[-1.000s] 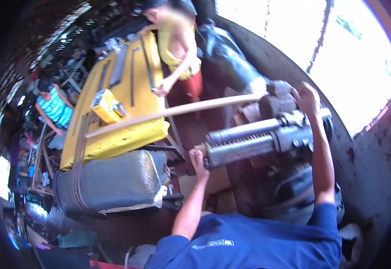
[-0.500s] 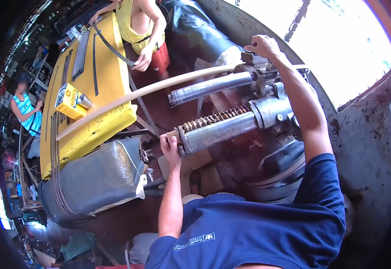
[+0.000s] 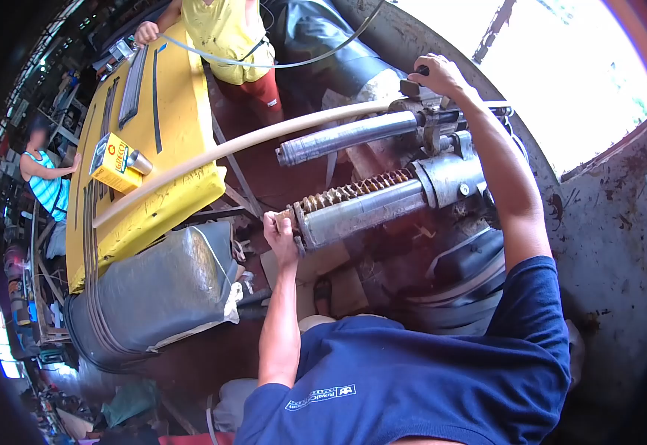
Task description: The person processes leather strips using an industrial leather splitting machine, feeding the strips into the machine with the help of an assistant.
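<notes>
My left hand is closed on a small brownish block at the near end of a metal machine cylinder. A coarse, rust-coloured screw thread shows along the cylinder's top. Higher up, my right hand curls its fingers around a dark knob above the machine's clamp-like head. A shiny metal roller projects from that head, roughly parallel to the cylinder. Behind it, a long beige strip runs from the machine to the yellow table.
A yellow-topped table carries dark strips, a yellow box and a metal cup. A black-wrapped bundle lies below it. One co-worker holds a long strip; another person stands at the far left. A stained wall borders the right.
The co-worker's strip has swung up and right, now stretching in a long curve. The person at far left has extended an arm to the table. My hands stay almost in place.
</notes>
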The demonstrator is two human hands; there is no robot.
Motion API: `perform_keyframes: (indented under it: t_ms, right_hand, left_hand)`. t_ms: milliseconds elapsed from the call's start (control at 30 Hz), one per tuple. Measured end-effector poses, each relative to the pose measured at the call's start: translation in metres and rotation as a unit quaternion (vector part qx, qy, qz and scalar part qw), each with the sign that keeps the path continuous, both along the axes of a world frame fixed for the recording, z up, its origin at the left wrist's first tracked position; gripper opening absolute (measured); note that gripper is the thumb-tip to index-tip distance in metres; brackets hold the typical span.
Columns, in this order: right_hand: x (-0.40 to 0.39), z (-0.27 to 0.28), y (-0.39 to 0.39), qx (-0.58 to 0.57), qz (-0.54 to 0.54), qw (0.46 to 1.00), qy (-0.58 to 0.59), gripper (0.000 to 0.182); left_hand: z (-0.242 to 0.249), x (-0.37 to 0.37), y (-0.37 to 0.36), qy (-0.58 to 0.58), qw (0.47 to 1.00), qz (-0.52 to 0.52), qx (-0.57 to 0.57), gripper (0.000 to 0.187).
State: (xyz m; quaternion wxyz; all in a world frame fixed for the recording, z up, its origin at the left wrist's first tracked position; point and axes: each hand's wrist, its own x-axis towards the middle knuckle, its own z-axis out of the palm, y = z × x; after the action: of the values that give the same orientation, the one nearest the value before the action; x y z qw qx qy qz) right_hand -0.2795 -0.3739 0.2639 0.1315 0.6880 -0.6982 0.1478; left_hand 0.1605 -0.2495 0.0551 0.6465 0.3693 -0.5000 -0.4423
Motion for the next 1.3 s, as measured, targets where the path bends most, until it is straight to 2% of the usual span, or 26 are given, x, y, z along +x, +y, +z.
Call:
perform_keyframes:
  t_ms: [100, 300, 400, 433, 533, 600, 767, 1000, 1200, 1233, 1300]
  right_hand:
    - [0.009, 0.014, 0.013, 0.027, -0.021, 0.999, 0.004, 0.036]
    - [0.008, 0.013, 0.026, -0.026, -0.014, 1.0, -0.001, 0.037]
    - [0.01, 0.015, 0.033, -0.045, -0.025, 0.999, -0.003, 0.037]
    - [0.01, 0.015, 0.035, -0.05, -0.027, 0.998, -0.004, 0.037]
    - [0.01, 0.014, 0.038, -0.077, -0.019, 0.997, -0.004, 0.036]
    - [0.013, 0.016, 0.042, -0.074, -0.022, 0.997, -0.01, 0.036]
    - [0.013, 0.018, 0.045, -0.083, -0.024, 0.996, -0.003, 0.036]
    - [0.009, 0.012, 0.04, -0.097, -0.029, 0.995, 0.007, 0.036]
    - [0.009, 0.014, 0.047, -0.097, -0.023, 0.995, -0.01, 0.036]
    - [0.009, 0.013, 0.047, -0.097, -0.02, 0.995, -0.011, 0.036]
    - [0.007, 0.014, 0.045, -0.098, -0.019, 0.995, -0.016, 0.036]
  left_hand:
    - [0.001, -0.001, -0.002, 0.007, 1.0, -0.006, -0.001, 0.023]
    - [-0.004, 0.005, -0.002, -0.013, 0.998, -0.023, 0.05, 0.013]
    - [0.031, 0.011, 0.005, -0.041, 0.992, -0.071, 0.093, 0.012]
    - [0.038, 0.012, 0.006, -0.031, 0.989, -0.097, 0.111, 0.018]
    - [0.011, 0.014, -0.007, 0.025, 0.974, -0.174, 0.144, 0.023]
    - [-0.007, 0.018, -0.013, 0.044, 0.967, -0.189, 0.164, 0.023]
    - [-0.002, 0.012, -0.005, 0.067, 0.968, -0.166, 0.174, 0.02]
    - [0.0, 0.01, -0.001, 0.079, 0.964, -0.164, 0.193, 0.026]
    - [-0.014, 0.016, -0.007, 0.008, 0.981, -0.137, 0.134, 0.039]
    - [-0.01, 0.018, -0.005, 0.002, 0.984, -0.148, 0.104, 0.059]
    - [-0.003, 0.017, 0.009, -0.018, 0.99, -0.138, 0.031, 0.064]
